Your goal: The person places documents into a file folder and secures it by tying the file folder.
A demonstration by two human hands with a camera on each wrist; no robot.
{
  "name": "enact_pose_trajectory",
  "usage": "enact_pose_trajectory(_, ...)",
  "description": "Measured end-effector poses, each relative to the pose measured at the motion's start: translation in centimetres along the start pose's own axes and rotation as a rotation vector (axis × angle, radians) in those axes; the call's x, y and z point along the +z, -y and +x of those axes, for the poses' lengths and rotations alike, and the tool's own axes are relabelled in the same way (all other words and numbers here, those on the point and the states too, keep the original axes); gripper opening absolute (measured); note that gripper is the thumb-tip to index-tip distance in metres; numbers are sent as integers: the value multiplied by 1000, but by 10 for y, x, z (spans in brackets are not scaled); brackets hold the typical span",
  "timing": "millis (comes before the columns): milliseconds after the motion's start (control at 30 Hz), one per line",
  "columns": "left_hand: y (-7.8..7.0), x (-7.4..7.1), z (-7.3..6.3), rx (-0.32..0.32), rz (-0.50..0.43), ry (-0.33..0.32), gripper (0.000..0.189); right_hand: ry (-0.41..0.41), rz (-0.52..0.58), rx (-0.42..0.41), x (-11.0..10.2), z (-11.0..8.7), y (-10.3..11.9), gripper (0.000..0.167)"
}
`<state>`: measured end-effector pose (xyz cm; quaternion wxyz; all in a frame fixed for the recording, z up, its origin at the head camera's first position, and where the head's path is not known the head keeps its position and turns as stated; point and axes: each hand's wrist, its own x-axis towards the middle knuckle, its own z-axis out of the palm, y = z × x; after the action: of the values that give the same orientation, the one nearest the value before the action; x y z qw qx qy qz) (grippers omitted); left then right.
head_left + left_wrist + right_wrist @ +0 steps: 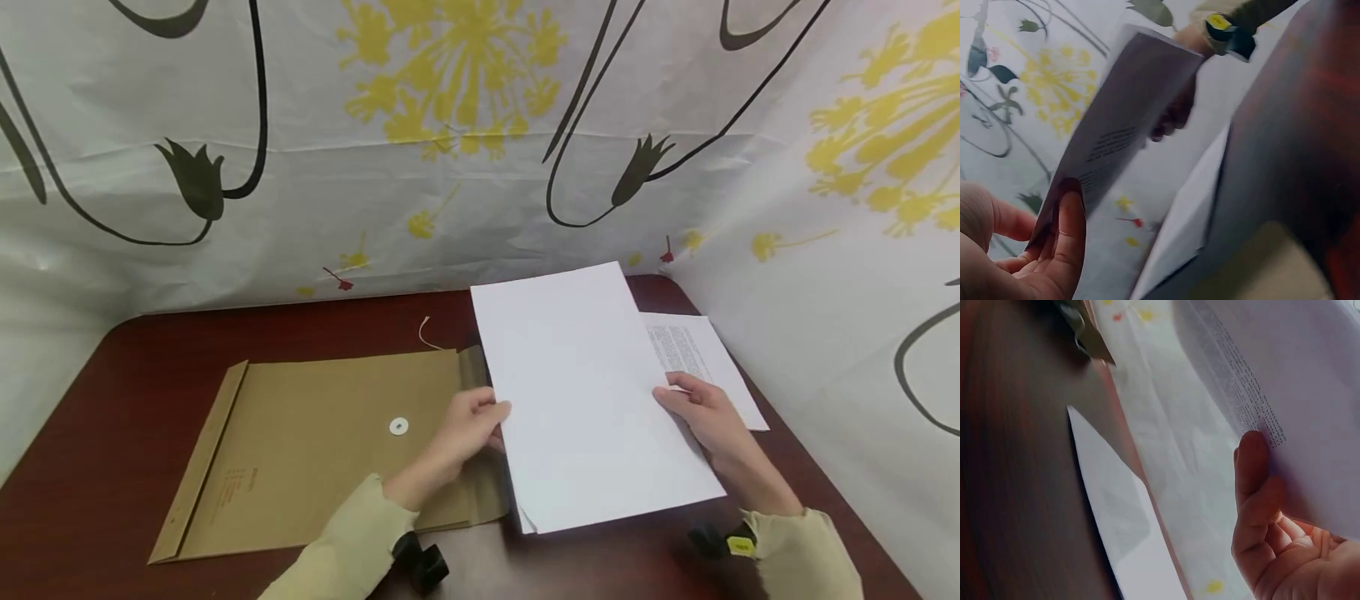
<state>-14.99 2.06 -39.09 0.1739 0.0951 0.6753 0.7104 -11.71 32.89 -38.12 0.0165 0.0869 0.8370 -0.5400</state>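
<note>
A small stack of paper sheets [581, 400] is held up between both hands, blank side toward the head camera. My left hand [468, 425] pinches its left edge, thumb on top. At the opposite edge my right hand [705, 417] grips the sheets with its thumb on the upper face. Printed lines show on the underside of the sheets [1125, 106] in the left wrist view and on the sheets [1316, 419] in the right wrist view. A lower sheet's corner peeks out at the bottom left. Beneath my left forearm lies a brown paper document envelope [322, 442], partly covered.
Behind my right hand, a printed sheet [701, 358] lies on the dark red table [82, 467]. The envelope has a white button disc [399, 427] and a thin string [424, 333]. Patterned cloth [375, 208] hangs close along the table's back and sides.
</note>
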Motion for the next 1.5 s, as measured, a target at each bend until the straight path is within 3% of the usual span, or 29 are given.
enact_pose_trajectory(200,-27,-23,-11,76,17,-93,16,139,133,12,38,12,2,37)
enact_pose_trajectory(367,-46,-31,-20,236,97,-138,14,262,109,-2,71,20,6,33)
enact_pose_trajectory(500,-60,-31,-25,369,150,-115,14,341,85,-23,98,25,13,28)
enact_pose_trajectory(633,-72,-26,-32,455,131,-82,13,463,88,-41,118,26,25,34)
enact_pose_trajectory(733,-77,-23,-37,516,104,-81,13,537,15,-126,123,29,40,43)
enact_pose_trajectory(867,-80,-20,-40,552,106,-97,12,489,-69,-236,119,33,74,32)
enact_pose_trajectory(1000,-83,-12,-42,549,172,-152,10,428,-21,-229,105,28,122,29)
enact_pose_trajectory(1100,-85,-3,-41,571,236,-186,10,404,-52,-250,96,21,157,34)
enact_pose_trajectory(1200,-88,7,-39,610,304,-197,13,345,-173,-316,90,14,184,35)
enact_pose_trajectory(1333,-89,21,-37,668,391,-197,16,260,-425,-421,85,10,206,30)
enact_pose_trajectory(1500,-89,38,-34,745,481,-199,21,259,-631,-544,79,10,214,20)
